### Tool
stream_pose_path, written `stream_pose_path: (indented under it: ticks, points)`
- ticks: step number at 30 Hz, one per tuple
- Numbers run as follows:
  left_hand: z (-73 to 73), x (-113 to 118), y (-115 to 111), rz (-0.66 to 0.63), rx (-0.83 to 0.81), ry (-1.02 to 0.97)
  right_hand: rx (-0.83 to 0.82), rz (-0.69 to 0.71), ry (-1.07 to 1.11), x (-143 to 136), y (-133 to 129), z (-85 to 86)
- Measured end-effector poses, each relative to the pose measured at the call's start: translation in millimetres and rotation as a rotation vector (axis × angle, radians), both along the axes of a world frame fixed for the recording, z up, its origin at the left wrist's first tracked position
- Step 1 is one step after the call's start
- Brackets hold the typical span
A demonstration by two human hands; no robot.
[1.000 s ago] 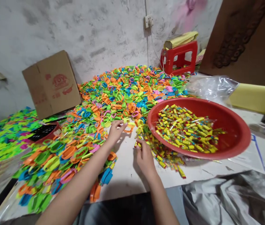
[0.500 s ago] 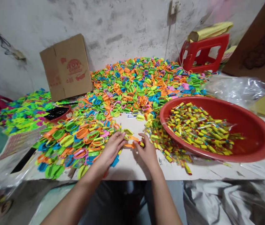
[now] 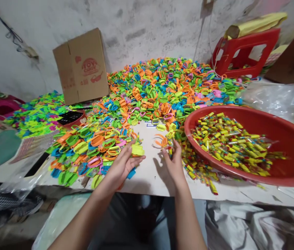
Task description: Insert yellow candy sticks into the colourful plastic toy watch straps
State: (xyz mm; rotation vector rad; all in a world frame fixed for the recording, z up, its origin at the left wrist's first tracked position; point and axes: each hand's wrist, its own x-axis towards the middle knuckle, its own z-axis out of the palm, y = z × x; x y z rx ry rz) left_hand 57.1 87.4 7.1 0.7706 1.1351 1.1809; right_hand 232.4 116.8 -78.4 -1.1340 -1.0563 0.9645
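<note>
My left hand (image 3: 123, 163) has its thumb on a bright yellow-green plastic toy piece (image 3: 138, 150), with the other fingers stretched out beneath. A small yellow-and-red wrapped tube (image 3: 170, 151) sits between the thumb and finger of my right hand (image 3: 173, 165). Just beyond those fingertips is an orange plastic toy (image 3: 161, 140) with thin curved arms, slightly blurred; whether the fingers touch it I cannot tell. Beside my left hand spreads a heap of colourful watch-like plastic toys (image 3: 84, 147). More yellow tubes lie loose (image 3: 201, 172) to the right of my right hand.
A large red basin (image 3: 290, 152) of yellow tubes stands at right. Behind rises a big pile of plastic toys (image 3: 157, 81) against the wall. A cardboard box (image 3: 81, 69) leans at back left, and a red stool (image 3: 245, 55) stands at back right.
My hands have moved apart. The orange toy, between both hands before, is now by my right fingertips, and a yellow-green piece shows clearly at my left hand. The view has shifted slightly.
</note>
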Motion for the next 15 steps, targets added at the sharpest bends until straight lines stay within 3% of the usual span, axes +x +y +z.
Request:
stream_pose_path:
  ticks: [6,15]
  points:
    - [2.3,-1.1,-13.3,-0.011,0.043,0.089,0.135,0.261,0.062,-34.2,-27.8,28.6]
    - [22.2,-7.3,-31.4,-0.024,0.078,0.218,0.233,0.351,0.029,-40.3,-44.1,38.7]
